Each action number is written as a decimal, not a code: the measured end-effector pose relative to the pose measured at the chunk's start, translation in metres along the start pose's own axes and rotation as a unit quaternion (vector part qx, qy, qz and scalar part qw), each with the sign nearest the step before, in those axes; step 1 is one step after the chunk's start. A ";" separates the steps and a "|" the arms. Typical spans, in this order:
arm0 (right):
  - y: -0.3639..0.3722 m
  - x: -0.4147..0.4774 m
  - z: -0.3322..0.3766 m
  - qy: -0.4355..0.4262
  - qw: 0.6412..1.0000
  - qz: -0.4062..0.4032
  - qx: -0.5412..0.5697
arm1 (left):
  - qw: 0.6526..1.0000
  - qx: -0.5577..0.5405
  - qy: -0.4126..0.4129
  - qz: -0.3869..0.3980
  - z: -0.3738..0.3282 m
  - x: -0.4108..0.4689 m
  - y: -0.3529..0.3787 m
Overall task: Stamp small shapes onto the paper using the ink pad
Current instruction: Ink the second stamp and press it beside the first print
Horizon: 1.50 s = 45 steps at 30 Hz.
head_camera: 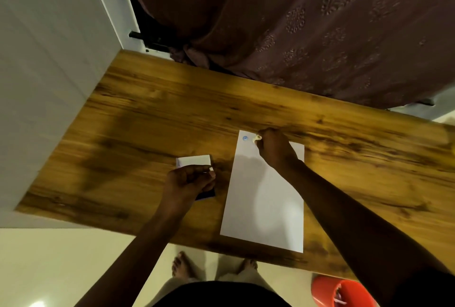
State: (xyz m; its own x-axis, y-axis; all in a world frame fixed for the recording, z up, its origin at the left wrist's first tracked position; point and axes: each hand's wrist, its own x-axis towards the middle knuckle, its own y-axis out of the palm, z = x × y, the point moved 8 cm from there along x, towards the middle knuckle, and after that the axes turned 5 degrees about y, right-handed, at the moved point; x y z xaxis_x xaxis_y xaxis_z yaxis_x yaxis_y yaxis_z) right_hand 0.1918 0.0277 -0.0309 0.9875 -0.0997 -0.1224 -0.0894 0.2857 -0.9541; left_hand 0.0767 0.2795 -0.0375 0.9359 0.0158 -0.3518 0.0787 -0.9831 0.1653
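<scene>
The paper lies on the table toward its near edge, long side running away from the person, with one blue mark near its far left corner; the stamp, a small pale piece, sits just at 3 o'clock of that mark, at the sheet's far edge. Nothing pins the paper, so a sideways push from the stamp could likely slide it and smear the print; a stamp set so near the edge may also land partly on wood; a tilted press would probably leave a partial shape. The right hand reaches out at 12 o'clock, knuckles up, fingers pinched on the stamp, forearm crossing the sheet; the left hand, at 9 o'clock of the paper, curls closed over the pad, gripping its white lid.
</scene>
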 end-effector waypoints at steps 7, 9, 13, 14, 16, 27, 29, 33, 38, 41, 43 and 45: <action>0.005 0.007 0.005 0.020 0.999 0.004 -0.033 | 1.000 0.006 0.001 0.007 0.001 0.003 0.004; 0.004 0.006 0.007 0.017 0.999 0.002 -0.050 | 1.000 0.011 0.001 0.008 0.001 0.000 0.005; -0.003 0.008 0.010 0.016 0.998 0.004 -0.055 | 1.000 0.012 0.014 0.010 -0.005 -0.006 0.006; -0.006 0.009 0.010 0.021 0.999 0.007 -0.050 | 1.000 0.015 0.018 0.011 -0.008 -0.008 0.007; -0.011 0.014 0.007 0.032 0.999 0.030 -0.033 | 1.000 0.014 0.023 0.013 -0.012 -0.010 0.008; -0.056 -0.039 -0.032 0.189 0.727 0.088 0.654 | 0.997 0.051 0.030 0.045 -0.021 -0.023 0.037; -0.056 -0.068 -0.036 0.178 0.716 0.106 0.666 | 0.996 0.055 0.036 0.067 -0.021 -0.023 0.051; -0.050 -0.120 -0.042 0.129 0.760 0.115 0.626 | 0.991 0.067 0.035 0.110 -0.020 -0.023 0.080; -0.053 -0.152 -0.045 0.079 0.832 0.083 0.543 | 0.983 0.097 0.045 0.151 -0.020 -0.029 0.111; -0.054 -0.160 -0.048 0.075 0.844 0.075 0.525 | 0.976 0.121 0.059 0.171 -0.019 -0.033 0.124; -0.053 -0.164 -0.050 0.071 0.849 0.079 0.518 | 0.974 0.130 0.065 0.172 -0.019 -0.037 0.130; -0.052 -0.168 -0.054 0.071 0.849 0.081 0.518 | 0.974 0.134 0.066 0.171 -0.017 -0.039 0.136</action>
State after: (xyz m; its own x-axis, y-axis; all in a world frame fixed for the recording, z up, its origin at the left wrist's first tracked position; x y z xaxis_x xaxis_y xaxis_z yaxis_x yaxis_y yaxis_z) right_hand 0.0237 -0.0216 0.0245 0.9410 -0.0728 -0.3305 0.0131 0.9837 -0.1794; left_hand 0.0564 0.1486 0.0143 0.9291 -0.3152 -0.1936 -0.3213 -0.9470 0.0000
